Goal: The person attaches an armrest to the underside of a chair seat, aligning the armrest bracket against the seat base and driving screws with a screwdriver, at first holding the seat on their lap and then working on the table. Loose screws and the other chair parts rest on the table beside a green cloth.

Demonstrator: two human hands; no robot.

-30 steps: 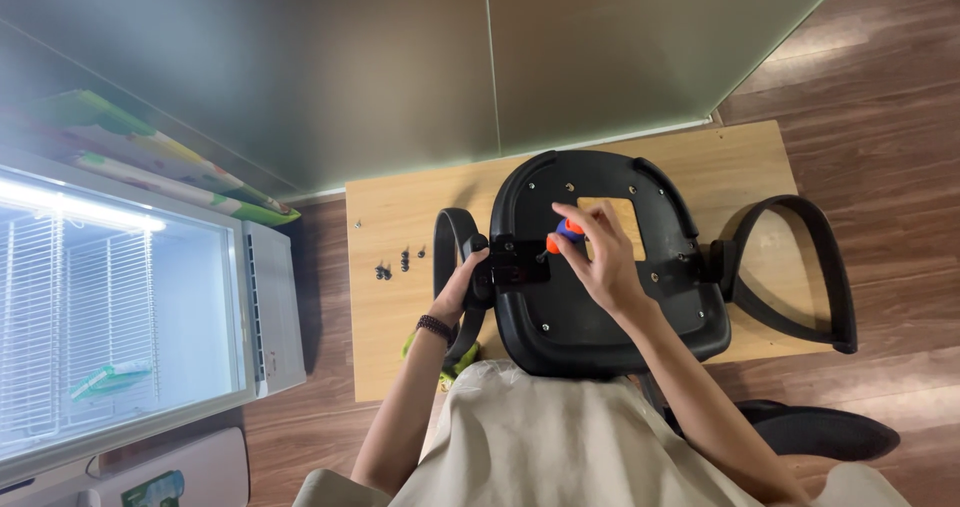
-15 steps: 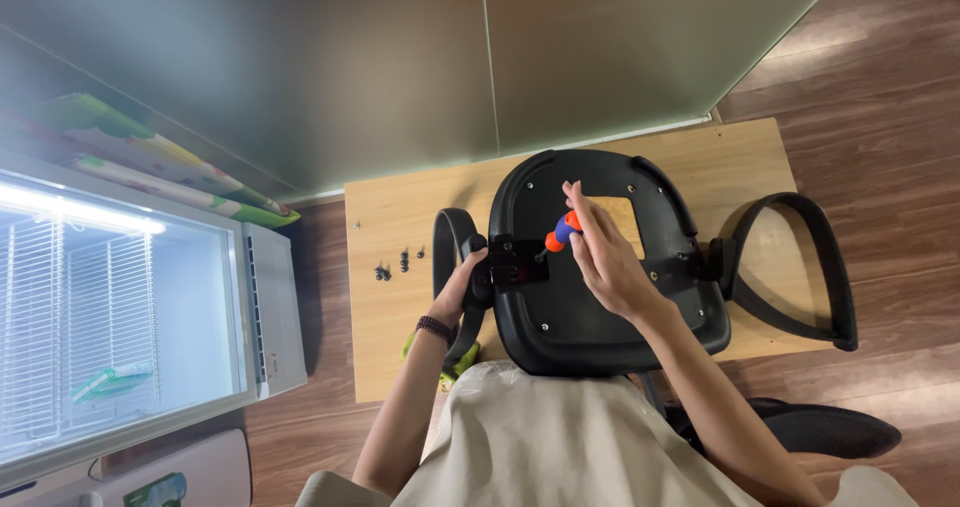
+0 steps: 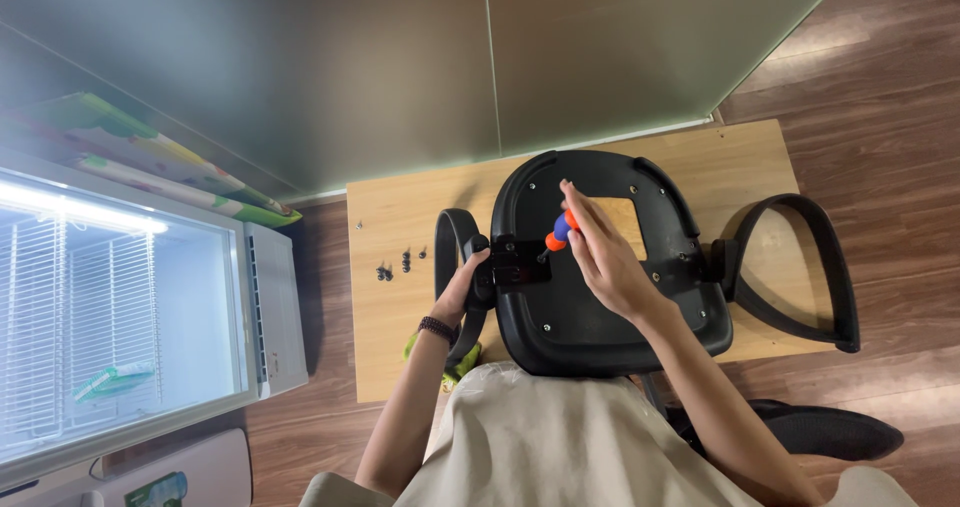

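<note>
Seat upside down on table. Left hand gripped armrest at bracket; right hand clenched screwdriver there. Loose screws left; second armrest unattached

A low wooden table of pale board stands on a dark brown plank floor, its far edge close against a grey-green wall made of smooth panels with a thin vertical seam. To the left sits a white glass-door cooler, brightly lit inside, with wire shelves. Behind it lies something flat with a colourful print, perhaps a folded mat. Soft light falls across the floor at the upper right.
</note>
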